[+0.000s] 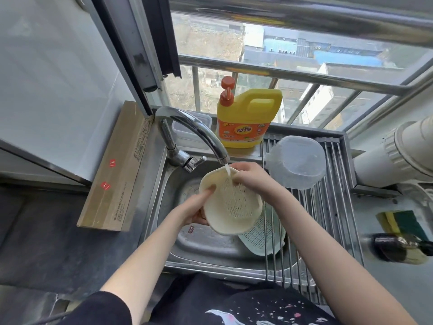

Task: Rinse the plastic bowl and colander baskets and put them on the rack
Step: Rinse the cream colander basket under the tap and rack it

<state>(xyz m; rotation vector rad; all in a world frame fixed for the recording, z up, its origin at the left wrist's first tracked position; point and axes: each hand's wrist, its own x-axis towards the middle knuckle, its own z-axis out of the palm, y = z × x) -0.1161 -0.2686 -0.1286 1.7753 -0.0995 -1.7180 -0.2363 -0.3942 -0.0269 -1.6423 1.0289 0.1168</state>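
Note:
I hold a cream colander basket (pixel 230 204) tilted over the steel sink (pixel 185 245), under water running from the tap (pixel 187 127). My left hand (pixel 199 207) grips its near-left rim, thumb on the inside. My right hand (pixel 251 178) holds the far rim, fingers curled inside where the stream lands. A pale green colander basket (pixel 260 238) lies in the sink beneath it, partly under the rack. A clear plastic bowl (pixel 296 161) sits upside down on the roll-up steel rack (pixel 328 219) across the sink's right side.
A yellow detergent jug (pixel 248 118) with an orange pump stands behind the sink beside a clear lidded box (pixel 189 127). A long cardboard box (pixel 117 170) lies on the left counter. A sponge (pixel 400 222) and a dark bottle (pixel 398 248) lie at the right, below white pipes (pixel 398 156).

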